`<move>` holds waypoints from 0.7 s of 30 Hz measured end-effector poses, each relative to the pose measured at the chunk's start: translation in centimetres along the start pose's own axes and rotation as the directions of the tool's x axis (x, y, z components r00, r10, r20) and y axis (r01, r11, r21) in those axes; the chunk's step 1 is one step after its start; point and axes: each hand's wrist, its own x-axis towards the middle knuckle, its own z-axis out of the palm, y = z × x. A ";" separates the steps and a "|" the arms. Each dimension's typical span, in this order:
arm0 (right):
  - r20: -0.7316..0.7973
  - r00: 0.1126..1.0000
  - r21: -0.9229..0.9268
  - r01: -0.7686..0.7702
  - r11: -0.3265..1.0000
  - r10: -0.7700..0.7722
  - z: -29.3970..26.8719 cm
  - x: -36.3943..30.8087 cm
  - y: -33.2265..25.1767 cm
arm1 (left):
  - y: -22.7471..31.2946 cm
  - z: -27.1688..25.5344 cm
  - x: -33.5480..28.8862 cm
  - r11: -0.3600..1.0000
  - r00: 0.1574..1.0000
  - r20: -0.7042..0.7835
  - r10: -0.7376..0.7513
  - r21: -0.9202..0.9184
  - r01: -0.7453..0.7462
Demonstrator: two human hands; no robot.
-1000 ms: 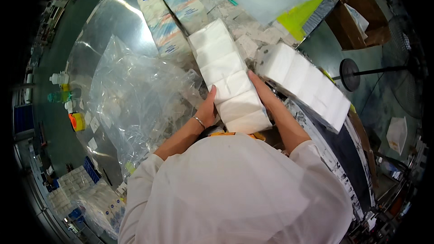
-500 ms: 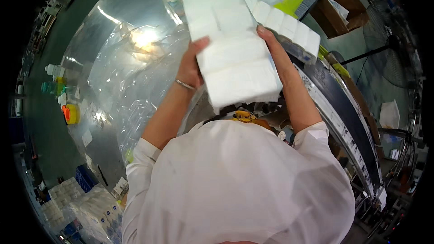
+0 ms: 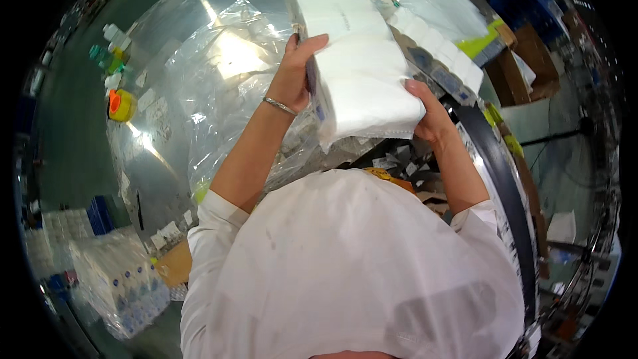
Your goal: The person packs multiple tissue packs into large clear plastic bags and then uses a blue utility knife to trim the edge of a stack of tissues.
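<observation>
Head view: From where I stand, the long white pack (image 3: 362, 60) sits between the two sets of fingers, its far end extending beyond them and its near end just short of the wearer's chest. Handling: the pack looks light for its bulk, soft and compressible; the clear wrap is probably slippery and liable to tear. Take hold at the opposite long sides, with a broad, even squeeze.

Left hand (image 3: 297, 73): clamped on the left side, thumb over the top face; the other fingers are mostly hidden, so their spread cannot be told. Right hand (image 3: 430, 113): clamped at the right side near the closer end, thumb on the upper edge, remaining fingers out of sight.

Left of the left fingers: loose clear film (image 3: 216, 103). Beyond the right fingers: a second white pack (image 3: 442, 50).
</observation>
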 end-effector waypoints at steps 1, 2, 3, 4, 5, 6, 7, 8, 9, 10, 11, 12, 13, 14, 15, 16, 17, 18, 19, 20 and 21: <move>0.038 0.999 0.025 -0.015 1.000 0.014 -1.0 0.8 0.2 | 0.8 1.2 -0.8 0.999 0.997 -0.067 0.023 0.035 -0.021; -0.002 1.000 0.006 0.001 1.000 -0.001 -1.6 1.6 -0.1 | 1.0 1.8 -1.0 0.998 0.994 -0.103 0.030 0.050 -0.025; -0.043 0.999 -0.006 0.012 1.000 -0.012 -1.5 2.2 -0.3 | 1.1 2.1 -1.3 0.997 0.989 -0.144 0.032 0.069 -0.022; -0.084 0.996 -0.018 0.023 1.000 -0.024 -1.4 2.8 -0.5 | 1.1 2.4 -1.4 0.996 0.982 -0.184 0.033 0.086 -0.017; -0.104 0.994 0.039 -0.016 0.999 0.020 -1.7 4.5 -1.0 | 1.0 2.7 -1.2 0.996 0.983 -0.181 0.038 0.091 -0.022; -0.060 0.997 0.063 -0.042 0.997 0.046 -2.1 5.9 -1.5 | 0.6 3.3 -1.3 0.993 0.981 -0.184 0.058 0.109 -0.038; -0.012 0.997 0.081 -0.074 0.994 0.075 -2.4 7.4 -2.0 | 0.3 3.9 -1.6 0.991 0.978 -0.193 0.080 0.123 -0.057; 0.034 0.994 0.098 -0.106 0.990 0.103 -2.6 8.2 -2.1 | -0.1 4.3 -1.8 0.988 0.974 -0.200 0.102 0.139 -0.075; 0.090 0.989 0.162 -0.128 0.979 0.114 -2.3 8.6 -2.0 | -0.6 4.5 -1.6 0.974 0.965 -0.206 0.165 0.191 -0.125; 0.132 0.988 0.227 -0.105 0.968 0.076 -2.6 8.9 -1.6 | -0.8 4.4 -1.9 0.958 0.969 -0.164 0.183 0.251 -0.139; 0.168 0.985 0.293 -0.083 0.953 0.034 -2.9 9.1 -1.1 | -0.7 4.4 -2.5 0.938 0.973 -0.119 0.199 0.309 -0.154; 0.210 0.978 0.358 -0.070 0.931 -0.007 -3.1 9.4 -0.6 | -0.3 4.0 -3.0 0.913 0.973 -0.078 0.215 0.369 -0.172; 0.248 0.967 0.419 -0.060 0.906 -0.051 -3.5 9.5 0.0 | 0.3 3.2 -3.4 0.905 0.990 -0.043 0.136 0.412 -0.106; 0.265 0.961 0.453 -0.054 0.890 -0.076 -3.9 9.3 0.3 | 0.8 1.6 -3.8 0.831 0.987 -0.029 0.157 0.544 -0.117; 0.286 0.954 0.477 -0.061 0.877 -0.089 -4.1 8.9 0.6 | 1.5 -0.8 -4.3 0.736 0.984 -0.020 0.177 0.667 -0.119; 0.300 0.950 0.481 -0.070 0.874 -0.089 -4.6 8.6 0.7 | 2.0 -3.3 -5.1 0.620 0.982 -0.006 0.186 0.776 -0.113; 0.306 0.948 0.477 -0.075 0.875 -0.086 -4.9 8.0 0.7 | 2.7 -5.7 -6.4 0.367 0.980 -0.003 0.201 0.928 -0.072; 0.307 0.948 0.464 -0.075 0.883 -0.081 -5.2 7.2 0.2 | 3.5 -8.0 -7.9 0.079 0.978 0.012 0.207 0.996 -0.029; 0.324 0.944 0.448 -0.093 0.889 -0.064 -5.3 6.9 -0.3 | 3.5 -10.4 -9.6 -0.062 0.992 -0.082 0.098 0.994 0.088; 0.340 0.940 0.418 -0.117 0.901 -0.036 -5.3 6.6 -0.5 | 2.8 -13.0 -11.5 -0.209 0.982 -0.189 0.001 0.960 0.185; 0.353 0.936 0.397 -0.137 0.907 -0.013 -5.5 6.2 -0.5 | 1.2 -16.0 -13.6 -0.208 0.974 -0.214 -0.068 0.958 0.196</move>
